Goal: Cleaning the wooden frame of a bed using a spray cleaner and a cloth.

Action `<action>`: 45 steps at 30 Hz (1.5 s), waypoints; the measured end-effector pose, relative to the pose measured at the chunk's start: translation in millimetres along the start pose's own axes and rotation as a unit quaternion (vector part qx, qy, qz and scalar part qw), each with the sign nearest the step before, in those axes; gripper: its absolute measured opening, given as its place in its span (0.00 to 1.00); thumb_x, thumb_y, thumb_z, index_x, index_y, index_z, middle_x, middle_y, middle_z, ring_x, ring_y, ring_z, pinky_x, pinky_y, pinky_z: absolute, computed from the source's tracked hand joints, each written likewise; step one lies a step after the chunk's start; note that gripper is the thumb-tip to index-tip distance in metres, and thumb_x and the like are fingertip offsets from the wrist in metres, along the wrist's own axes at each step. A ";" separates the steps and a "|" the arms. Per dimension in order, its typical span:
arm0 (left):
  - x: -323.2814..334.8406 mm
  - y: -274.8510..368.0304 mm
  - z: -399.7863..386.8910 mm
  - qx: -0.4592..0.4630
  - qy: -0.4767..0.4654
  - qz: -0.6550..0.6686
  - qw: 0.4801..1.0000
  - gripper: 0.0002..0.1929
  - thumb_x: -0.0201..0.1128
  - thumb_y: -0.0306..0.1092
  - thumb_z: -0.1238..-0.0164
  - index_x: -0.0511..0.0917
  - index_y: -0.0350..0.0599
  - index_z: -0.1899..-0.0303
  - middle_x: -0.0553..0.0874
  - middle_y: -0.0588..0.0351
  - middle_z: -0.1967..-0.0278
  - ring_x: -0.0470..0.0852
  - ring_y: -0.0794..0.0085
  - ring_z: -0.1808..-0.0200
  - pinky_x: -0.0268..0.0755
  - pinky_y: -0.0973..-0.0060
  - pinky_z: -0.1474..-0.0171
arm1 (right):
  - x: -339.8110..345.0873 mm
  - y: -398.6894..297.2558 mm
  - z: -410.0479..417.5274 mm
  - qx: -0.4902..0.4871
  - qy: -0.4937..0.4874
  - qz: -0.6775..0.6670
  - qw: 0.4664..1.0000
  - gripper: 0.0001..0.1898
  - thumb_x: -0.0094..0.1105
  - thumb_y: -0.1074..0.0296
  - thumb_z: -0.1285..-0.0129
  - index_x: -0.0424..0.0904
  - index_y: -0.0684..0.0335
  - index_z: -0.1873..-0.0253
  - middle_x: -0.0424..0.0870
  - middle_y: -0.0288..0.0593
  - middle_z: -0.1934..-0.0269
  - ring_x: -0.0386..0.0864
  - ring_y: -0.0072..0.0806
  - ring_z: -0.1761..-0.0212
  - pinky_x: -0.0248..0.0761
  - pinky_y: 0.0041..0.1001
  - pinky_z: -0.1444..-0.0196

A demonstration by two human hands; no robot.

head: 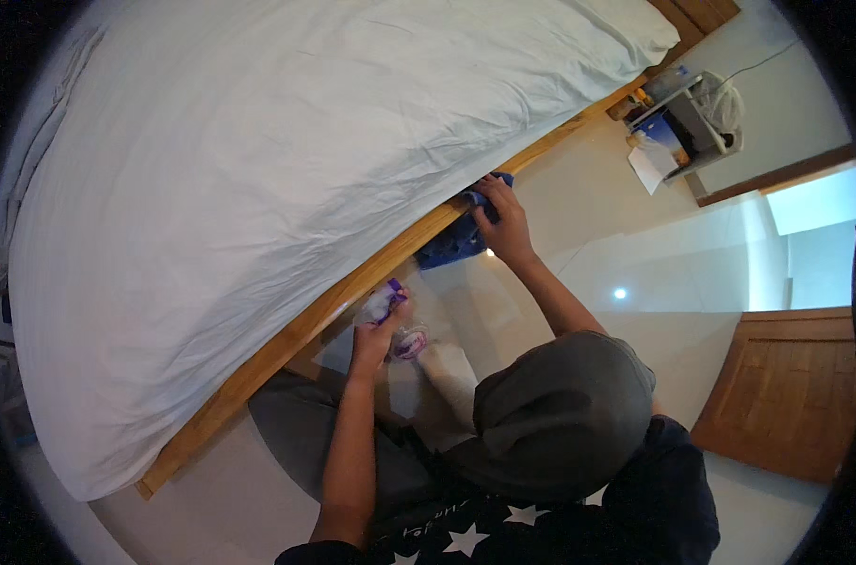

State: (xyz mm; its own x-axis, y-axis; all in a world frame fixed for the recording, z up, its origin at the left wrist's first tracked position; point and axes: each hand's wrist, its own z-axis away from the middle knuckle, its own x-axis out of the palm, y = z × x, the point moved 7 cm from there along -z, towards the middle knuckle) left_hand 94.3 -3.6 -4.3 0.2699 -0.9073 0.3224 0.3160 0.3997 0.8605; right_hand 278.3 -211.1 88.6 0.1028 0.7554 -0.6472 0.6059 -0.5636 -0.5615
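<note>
My right hand (502, 219) presses a blue cloth (502, 181) against the wooden bed rail (371, 272), right of the picture's middle. Lower and to the left, my left hand (382, 328) grips a clear spray bottle (408, 342) with a purple and white trigger head, close beside the rail. A white sheet (258, 141) covers the mattress above the rail. Below my right hand, a dark blue mat or cloth (456, 240) lies partly under the bed.
A small shelf (703, 127) holding bottles, a plastic bag and papers stands by the wall at the upper right. A wooden door (788, 388) is at the right, near a doorway. My bent knees are close to the bed on the tiled floor (590, 191).
</note>
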 end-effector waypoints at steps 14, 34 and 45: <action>15.5 -11.2 2.4 0.026 -0.131 -0.163 0.978 0.18 0.71 0.28 0.34 0.77 0.43 0.45 0.85 0.60 0.55 0.81 0.77 0.54 0.76 0.75 0.48 | 2.3 -7.3 -0.1 0.005 0.006 0.013 1.000 0.17 0.63 0.78 0.42 0.81 0.67 0.46 0.81 0.53 0.42 0.74 0.47 0.33 0.61 0.40 0.26; 20.9 7.9 9.0 -0.008 -0.106 0.008 0.994 0.20 0.64 0.20 0.32 0.75 0.39 0.40 0.85 0.55 0.47 0.84 0.71 0.49 0.76 0.72 0.42 | 4.0 -0.6 3.4 0.020 -0.022 0.002 1.000 0.19 0.63 0.78 0.41 0.78 0.65 0.43 0.77 0.52 0.37 0.69 0.47 0.29 0.56 0.45 0.23; 16.9 6.4 7.5 0.009 -0.058 0.001 0.998 0.16 0.67 0.30 0.31 0.77 0.40 0.45 0.83 0.59 0.61 0.82 0.75 0.60 0.79 0.71 0.50 | 4.3 -4.6 0.5 -0.001 -0.001 0.012 1.000 0.18 0.62 0.79 0.42 0.79 0.66 0.45 0.79 0.52 0.42 0.71 0.48 0.31 0.57 0.43 0.23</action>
State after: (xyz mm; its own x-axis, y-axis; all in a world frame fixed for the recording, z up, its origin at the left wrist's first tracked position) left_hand 94.1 -17.4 9.7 0.1638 -0.9158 0.3668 0.2997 0.4004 0.8659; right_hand 275.5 -205.4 88.1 0.1157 0.7416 -0.6608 0.6044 -0.5805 -0.5457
